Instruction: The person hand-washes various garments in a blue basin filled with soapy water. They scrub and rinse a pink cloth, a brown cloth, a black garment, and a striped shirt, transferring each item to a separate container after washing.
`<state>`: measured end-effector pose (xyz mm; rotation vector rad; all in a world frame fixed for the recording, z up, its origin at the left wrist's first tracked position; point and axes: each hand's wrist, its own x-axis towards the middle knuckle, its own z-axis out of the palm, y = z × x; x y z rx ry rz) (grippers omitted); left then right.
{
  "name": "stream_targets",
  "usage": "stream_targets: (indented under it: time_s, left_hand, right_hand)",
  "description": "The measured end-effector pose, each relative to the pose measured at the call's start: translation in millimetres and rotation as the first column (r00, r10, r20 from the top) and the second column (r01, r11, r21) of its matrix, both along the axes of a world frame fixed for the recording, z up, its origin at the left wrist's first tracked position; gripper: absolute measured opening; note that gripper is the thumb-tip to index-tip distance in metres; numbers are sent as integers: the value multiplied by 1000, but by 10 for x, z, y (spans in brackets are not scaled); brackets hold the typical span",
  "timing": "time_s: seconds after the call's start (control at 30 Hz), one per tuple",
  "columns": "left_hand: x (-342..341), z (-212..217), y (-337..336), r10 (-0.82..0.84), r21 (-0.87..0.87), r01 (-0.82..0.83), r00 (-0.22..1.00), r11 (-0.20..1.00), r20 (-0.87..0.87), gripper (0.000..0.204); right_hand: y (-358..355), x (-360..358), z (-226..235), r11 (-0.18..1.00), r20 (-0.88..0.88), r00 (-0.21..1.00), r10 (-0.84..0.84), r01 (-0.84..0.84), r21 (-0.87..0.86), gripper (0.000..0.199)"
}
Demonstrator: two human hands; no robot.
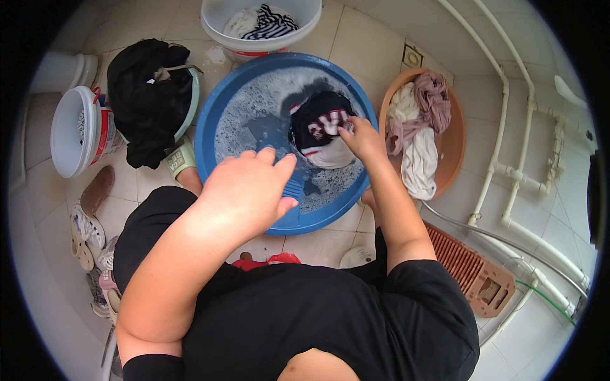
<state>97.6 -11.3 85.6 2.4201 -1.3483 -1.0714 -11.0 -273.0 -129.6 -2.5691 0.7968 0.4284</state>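
Observation:
A round blue basin (207, 109) of soapy water stands in front of me. In its right half lies a bunched wet garment (321, 117), navy and white with pale lettering and red trim. My right hand (365, 138) reaches over the basin's right side, thumb and fingers pinched on the garment's right edge. Above the near left part of the basin is my left hand (248, 193), empty, with fingers spread. Just beyond its thumb shows a blue ribbed piece (293, 188) at the basin's near side, mostly covered by the hand.
Right of the basin, an orange-brown tub (454, 152) holds pink and white clothes. A white bucket (309, 25) with striped cloth stands beyond. At left are black clothing (149, 89) over a pale green basin and another white bucket (70, 140). A brown washboard (467, 267) lies near wall pipes (502, 120).

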Motion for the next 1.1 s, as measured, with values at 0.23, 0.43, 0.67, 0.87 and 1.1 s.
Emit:
stream_targets:
  time_s: [0.23, 0.43, 0.67, 0.87, 1.1]
  left_hand:
    - [-148, -119, -3, -29, -63, 30, 999, 998, 26, 54]
    - [-201, -156, 5, -50, -47, 51, 998, 998, 25, 54]
    - [-279, -67, 13, -79, -129, 89, 994, 988, 81, 53]
    - [-360, 11, 63, -120, -62, 121, 993, 991, 13, 53]
    - [-466, 8, 211, -165, -60, 169, 984, 984, 60, 51]
  right_hand:
    - [529, -598, -1227, 861, -148, 939, 310, -343, -375, 70]
    - [625, -828, -1794, 999, -408, 913, -3, 19, 36, 79]
    - [736, -810, -1321, 976, -483, 849, 214, -204, 73, 50]
    - [366, -616, -471, 923, -194, 981, -18, 91, 374, 47]
    - [466, -424, 1674, 366, 258, 666, -700, 23, 930, 24]
